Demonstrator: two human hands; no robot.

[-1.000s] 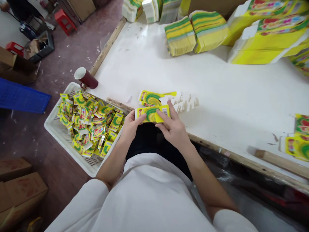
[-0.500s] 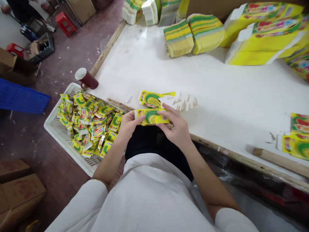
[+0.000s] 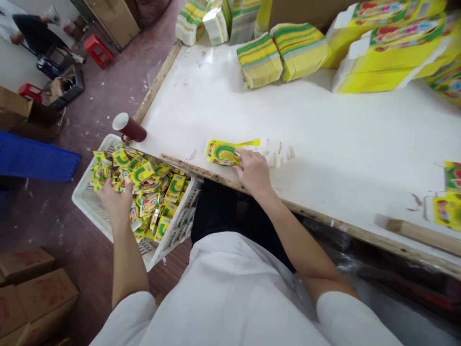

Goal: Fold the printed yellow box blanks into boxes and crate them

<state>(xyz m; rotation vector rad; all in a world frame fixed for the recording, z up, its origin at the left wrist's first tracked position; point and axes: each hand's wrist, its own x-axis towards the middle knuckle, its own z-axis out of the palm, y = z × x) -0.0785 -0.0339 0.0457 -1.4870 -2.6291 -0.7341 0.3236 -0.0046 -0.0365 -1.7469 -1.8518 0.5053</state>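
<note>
My left hand (image 3: 117, 199) is over the white plastic basket (image 3: 183, 216) beside the table, its thumb and fingers spread among the small yellow-and-green cartons (image 3: 148, 204) heaped there. Nothing can be seen held in it, though its fingertips partly merge with the heap. My right hand (image 3: 255, 170) is at the table's near edge. Its thumb and fingers close on the right part of a flat yellow carton (image 3: 223, 153) lying on the white tabletop. White cut flaps (image 3: 279, 153) fan out to the right of that hand.
A dark red mug (image 3: 131, 129) stands at the table's left corner, above the basket. Bundled carton blanks (image 3: 261, 60) and large yellow boxes (image 3: 389, 57) line the far side. A wooden bar (image 3: 425, 235) lies at right. Cardboard boxes (image 3: 39, 298) sit on the floor.
My left hand has left the carton both hands held and moved left over the basket; that carton is no longer between them. My right hand has shifted onto the flat carton on the table.
</note>
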